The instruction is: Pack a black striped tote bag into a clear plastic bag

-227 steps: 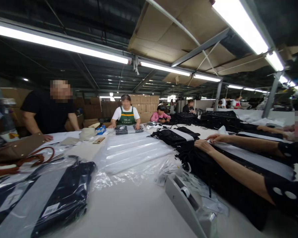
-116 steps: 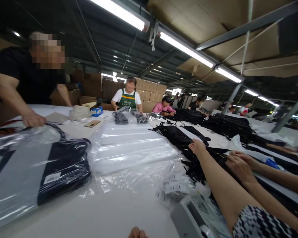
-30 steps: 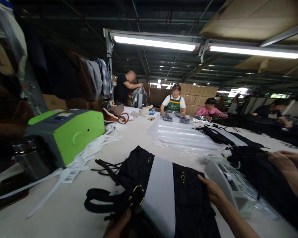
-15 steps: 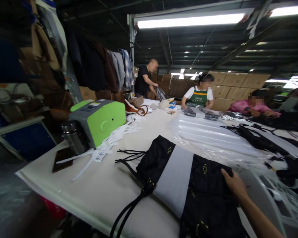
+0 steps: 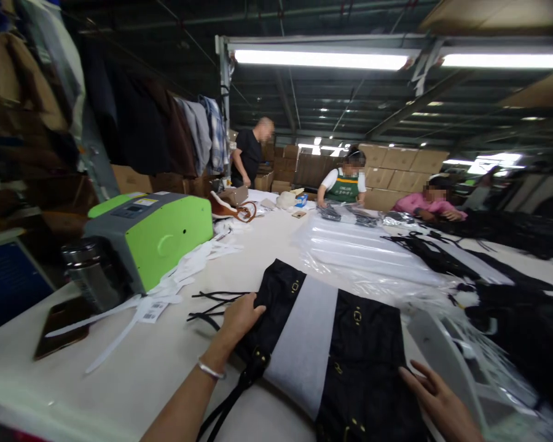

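Observation:
A black fabric bag (image 5: 368,344) with gold-coloured rings and black cords lies flat before me, a pale grey sheet (image 5: 306,337) wrapped across its middle. At the bag's upper left edge is my left hand (image 5: 239,319), a silver bangle on its wrist, with the black fabric between thumb and fingers. My right hand (image 5: 435,393) rests against the bag's right edge, fingers apart, the thumb touching the cloth.
On the left stand a green and grey machine (image 5: 166,236), a dark flask (image 5: 94,273) and a phone (image 5: 62,328), beside white tagged strips (image 5: 154,307). Clear plastic bags (image 5: 364,248) lie beyond. Three people are at the back; a bin (image 5: 437,350) is at right.
My left hand has come into view and taken the bag's left edge. My right hand has moved down along the right edge and its fingers have spread. The view has turned right.

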{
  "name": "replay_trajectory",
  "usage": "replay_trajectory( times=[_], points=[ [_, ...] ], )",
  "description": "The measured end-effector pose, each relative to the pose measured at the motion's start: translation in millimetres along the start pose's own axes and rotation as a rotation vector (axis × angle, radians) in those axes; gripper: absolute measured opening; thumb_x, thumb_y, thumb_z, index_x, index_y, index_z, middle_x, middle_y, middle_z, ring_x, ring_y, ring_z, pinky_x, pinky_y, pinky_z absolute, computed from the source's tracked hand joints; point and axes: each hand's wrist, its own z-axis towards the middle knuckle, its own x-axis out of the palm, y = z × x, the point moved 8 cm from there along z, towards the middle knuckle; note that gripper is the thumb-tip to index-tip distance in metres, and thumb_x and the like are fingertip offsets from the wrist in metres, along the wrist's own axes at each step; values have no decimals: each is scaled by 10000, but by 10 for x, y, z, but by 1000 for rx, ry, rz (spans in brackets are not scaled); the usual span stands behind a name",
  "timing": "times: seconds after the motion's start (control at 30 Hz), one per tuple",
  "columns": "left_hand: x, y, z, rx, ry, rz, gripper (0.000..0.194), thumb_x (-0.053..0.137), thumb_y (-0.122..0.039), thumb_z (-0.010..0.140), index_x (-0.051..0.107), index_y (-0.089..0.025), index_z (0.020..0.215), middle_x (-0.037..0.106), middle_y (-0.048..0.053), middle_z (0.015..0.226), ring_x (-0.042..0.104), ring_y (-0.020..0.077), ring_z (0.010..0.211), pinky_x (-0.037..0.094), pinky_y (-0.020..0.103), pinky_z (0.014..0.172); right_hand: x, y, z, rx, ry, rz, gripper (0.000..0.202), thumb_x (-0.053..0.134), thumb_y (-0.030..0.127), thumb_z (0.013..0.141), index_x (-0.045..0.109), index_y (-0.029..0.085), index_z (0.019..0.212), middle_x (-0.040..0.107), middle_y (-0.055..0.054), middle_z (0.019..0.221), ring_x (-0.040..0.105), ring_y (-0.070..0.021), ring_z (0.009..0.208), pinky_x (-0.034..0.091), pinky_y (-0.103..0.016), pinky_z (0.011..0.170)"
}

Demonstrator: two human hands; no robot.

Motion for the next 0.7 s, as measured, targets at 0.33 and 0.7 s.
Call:
replay_trajectory(
  times=[0.33,0.7],
  points=[
    [522,819,-547,6,367,-597,586,593,-782,662,718,-255,885,761,51,951,689,352,1017,552,442,955,170,125,94,-52,251,294,613,692,325,540,680,151,1128,768,-88,953,724,-275,886,567,-357,796],
    [249,382,703,-46,55,-149,493,546,-729,624,533,-237,628,624,41,568,628,287,657,385,333,601,82,715,579,-99,-20,-106,308,755,487,650,710,196,740,719,-60,743,689,-264,816,483,-307,658]
  ],
)
